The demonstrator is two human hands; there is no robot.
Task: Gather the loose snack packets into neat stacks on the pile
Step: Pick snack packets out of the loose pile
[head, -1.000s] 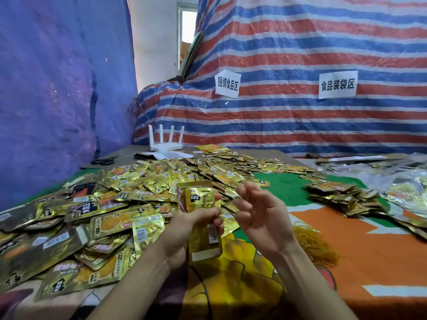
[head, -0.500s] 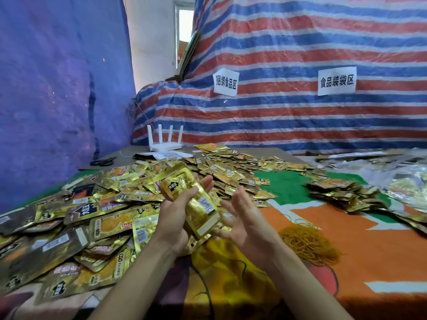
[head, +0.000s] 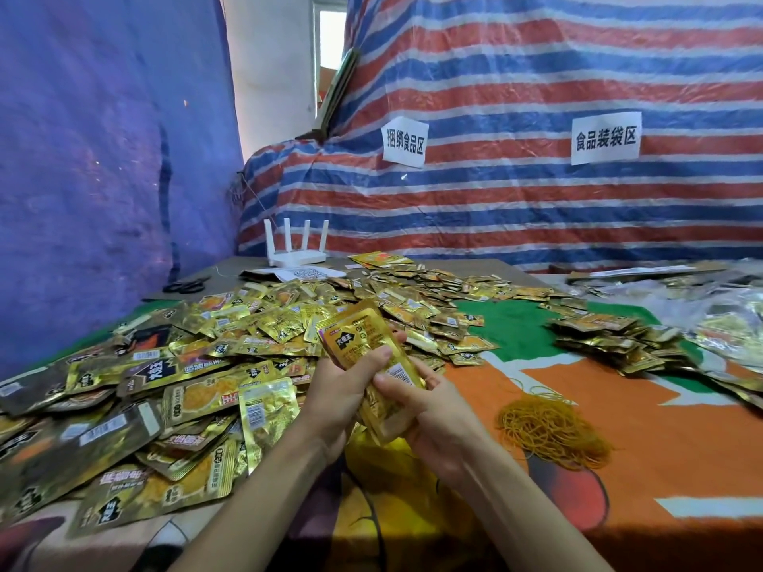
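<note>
At the far left, the loose snack packets (head: 165, 386) are lying in a wide, overlapping pile on the table (head: 619, 489), their faces pointing every way. Just right of them, the left hand (head: 334, 394) is gripping a small stack of packets (head: 359, 336), its thumb pressing across the top face. The stack is hanging tilted above the pile's near edge, its upper end leaning away to the left. The right hand (head: 437, 414) is cupping the stack's lower end from beneath, its thumb pinching down near the barcode. The step in hand looks like squaring the bundle. Doing it well probably means easing the 2 hands slightly and tapping the edges until they are lining up, with every label facing 1 way, before setting the stack down. The foil is looking slick, so too light a grip is risking packets fanning out or sliding free. Farther right, a tangle of yellow rubber bands (head: 553, 431) is lying near on the orange cloth, and beyond it a smaller heap of packets (head: 611, 340) is sitting well apart.
</note>
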